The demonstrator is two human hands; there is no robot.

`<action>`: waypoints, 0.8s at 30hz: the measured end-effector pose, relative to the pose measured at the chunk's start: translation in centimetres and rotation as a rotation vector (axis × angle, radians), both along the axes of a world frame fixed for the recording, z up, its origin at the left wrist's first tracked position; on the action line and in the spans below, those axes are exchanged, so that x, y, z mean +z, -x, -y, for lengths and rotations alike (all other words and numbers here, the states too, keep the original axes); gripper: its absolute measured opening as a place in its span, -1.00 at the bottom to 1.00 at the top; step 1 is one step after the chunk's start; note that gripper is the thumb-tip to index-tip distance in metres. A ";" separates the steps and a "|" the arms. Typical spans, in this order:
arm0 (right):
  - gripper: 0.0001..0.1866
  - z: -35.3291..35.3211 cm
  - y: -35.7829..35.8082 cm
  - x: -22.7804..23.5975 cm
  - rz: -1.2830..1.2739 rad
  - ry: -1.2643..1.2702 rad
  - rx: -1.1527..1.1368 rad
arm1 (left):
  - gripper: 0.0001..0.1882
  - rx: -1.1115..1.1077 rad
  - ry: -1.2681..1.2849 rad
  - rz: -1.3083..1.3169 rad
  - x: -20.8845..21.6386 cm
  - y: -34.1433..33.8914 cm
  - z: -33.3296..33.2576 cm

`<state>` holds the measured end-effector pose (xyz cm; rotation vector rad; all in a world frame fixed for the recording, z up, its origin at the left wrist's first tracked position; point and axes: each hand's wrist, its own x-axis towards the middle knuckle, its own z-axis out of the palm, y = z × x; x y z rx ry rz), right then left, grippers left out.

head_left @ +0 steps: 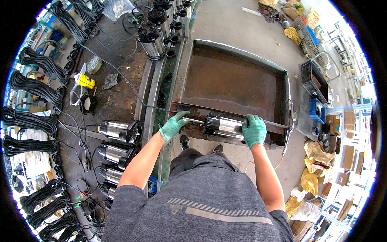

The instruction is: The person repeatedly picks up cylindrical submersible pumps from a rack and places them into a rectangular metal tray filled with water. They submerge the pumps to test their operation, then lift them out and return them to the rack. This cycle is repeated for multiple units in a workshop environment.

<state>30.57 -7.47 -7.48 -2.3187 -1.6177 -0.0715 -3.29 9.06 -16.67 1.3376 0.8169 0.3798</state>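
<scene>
While the left hand pinches a rod and the right hand clasps the pump, aligning seems the step; next likely needs steadiness.

R hand hides cyl. end | shirt cut @ btm | upper-R rack bits too sm. to tell

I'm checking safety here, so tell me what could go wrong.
The pump might roll or slip at the tank's edge if the right hand on it loosens. The cable, running from the bench toward the left hand, could snag.
</scene>
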 end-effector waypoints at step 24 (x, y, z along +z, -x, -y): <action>-0.86 0.1 0.0 -0.3 0.029 0.006 -0.011 | -0.61 -0.225 -0.226 -0.394 1.7 -1.1 -1.4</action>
